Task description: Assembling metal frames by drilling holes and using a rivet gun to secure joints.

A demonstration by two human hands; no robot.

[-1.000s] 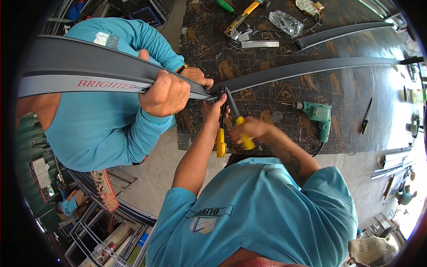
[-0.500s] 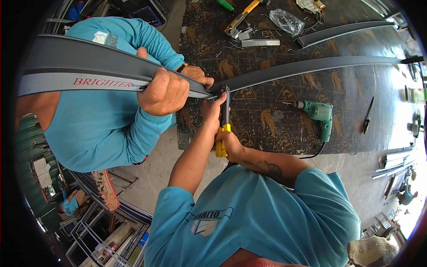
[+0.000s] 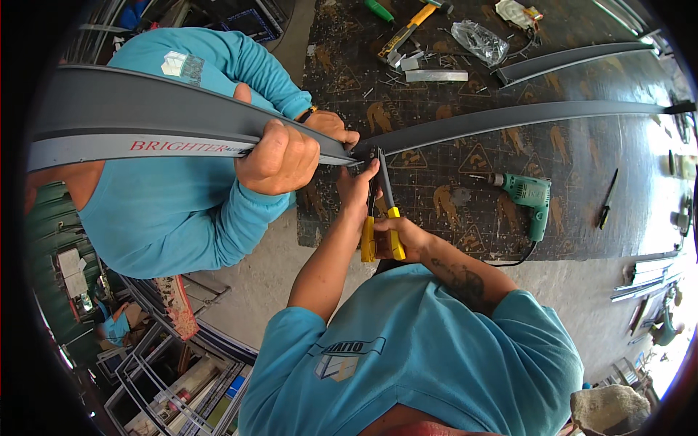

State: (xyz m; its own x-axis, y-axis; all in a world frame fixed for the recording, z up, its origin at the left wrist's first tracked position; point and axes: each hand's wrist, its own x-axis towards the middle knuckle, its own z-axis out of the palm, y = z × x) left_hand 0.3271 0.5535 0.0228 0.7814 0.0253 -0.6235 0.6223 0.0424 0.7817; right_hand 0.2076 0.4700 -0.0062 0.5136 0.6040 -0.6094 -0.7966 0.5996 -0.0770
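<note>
Two grey profiles meet at the bench edge, riveter squeezed at the joint.

Head view: the left hand (image 3: 356, 185) pinches at the joint where the long grey aluminium profile (image 3: 145, 120) meets a second grey aluminium strip (image 3: 509, 116), fingers closed there. The right hand (image 3: 407, 236) is clenched round the yellow-handled hand riveter (image 3: 382, 214), its nose up at that joint. A co-worker's hand (image 3: 280, 156) grips the long profile, which carries a pale band with red lettering along its lower edge. The dark worn workbench (image 3: 596, 189) shows faded yellow triangular warning signs on its top; a green electric drill (image 3: 531, 196) lies on it, and a clear plastic bag (image 3: 480, 40) sits near the far edge. Below, bare concrete floor (image 3: 254, 269) and stacked metal frames (image 3: 167, 370).
</note>
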